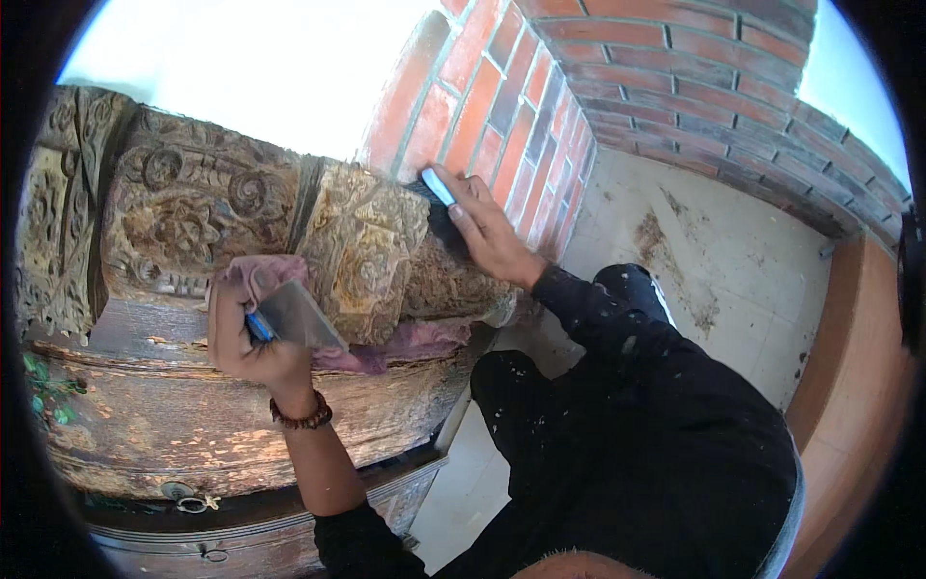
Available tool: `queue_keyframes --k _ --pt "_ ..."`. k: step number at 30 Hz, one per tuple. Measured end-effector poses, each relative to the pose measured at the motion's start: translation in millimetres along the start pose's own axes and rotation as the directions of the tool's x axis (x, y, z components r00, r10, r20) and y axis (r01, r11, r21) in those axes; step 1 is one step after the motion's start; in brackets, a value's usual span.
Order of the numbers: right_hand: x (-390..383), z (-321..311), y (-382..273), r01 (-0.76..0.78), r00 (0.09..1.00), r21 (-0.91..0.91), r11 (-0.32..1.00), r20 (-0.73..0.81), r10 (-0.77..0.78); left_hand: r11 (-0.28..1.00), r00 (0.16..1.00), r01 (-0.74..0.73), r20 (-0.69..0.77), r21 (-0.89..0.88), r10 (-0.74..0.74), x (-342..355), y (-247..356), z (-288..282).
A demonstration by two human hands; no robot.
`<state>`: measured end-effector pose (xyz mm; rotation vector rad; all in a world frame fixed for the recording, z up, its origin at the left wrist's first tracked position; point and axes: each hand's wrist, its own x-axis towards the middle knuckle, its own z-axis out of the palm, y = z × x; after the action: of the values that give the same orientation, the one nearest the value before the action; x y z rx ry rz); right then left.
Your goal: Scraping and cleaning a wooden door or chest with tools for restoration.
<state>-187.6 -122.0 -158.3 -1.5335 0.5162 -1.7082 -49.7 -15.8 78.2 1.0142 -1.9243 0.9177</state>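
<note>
My left hand is closed around the blue handle of a putty knife. Its wide grey blade points away to the right. A crumpled pink rag is bunched in the same hand. In my right hand is a brush with a light blue back; its dark bristles sit against the right part of a carved wooden panel. Scrolls and a flower stand out in relief on the brown and tan panel. Another pink cloth lies partly under the panel's near edge.
The panel rests on a worn wooden chest of drawers with flaking paint and a metal ring pull. Behind stands a brick wall. Brown debris is scattered on the tiled floor. A wooden ledge runs along the right.
</note>
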Motion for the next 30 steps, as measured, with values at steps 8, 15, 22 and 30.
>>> queue_keyframes --k 8,15,22,30 --pt "79.7 -9.1 -31.0 0.348 0.929 0.081 0.934 0.105 -0.355 0.997 0.994 0.071 0.078 0.042 -0.074 2.9 5.4 2.0" --pt "86.4 -13.0 -37.0 0.279 0.954 0.039 0.96 0.103 -0.281 0.995 0.989 0.081 0.116 0.058 -0.087 3.3 2.5 -0.7" --pt "153.2 -65.1 -13.8 0.426 0.864 -0.658 0.621 0.091 -0.495 0.996 0.997 0.066 0.048 -0.061 -0.063 10.3 10.5 6.5" --pt "170.4 -80.7 -31.4 0.575 0.764 -0.733 0.363 0.323 -0.559 0.994 0.994 0.107 0.033 -0.033 -0.106 3.2 1.7 -3.1"
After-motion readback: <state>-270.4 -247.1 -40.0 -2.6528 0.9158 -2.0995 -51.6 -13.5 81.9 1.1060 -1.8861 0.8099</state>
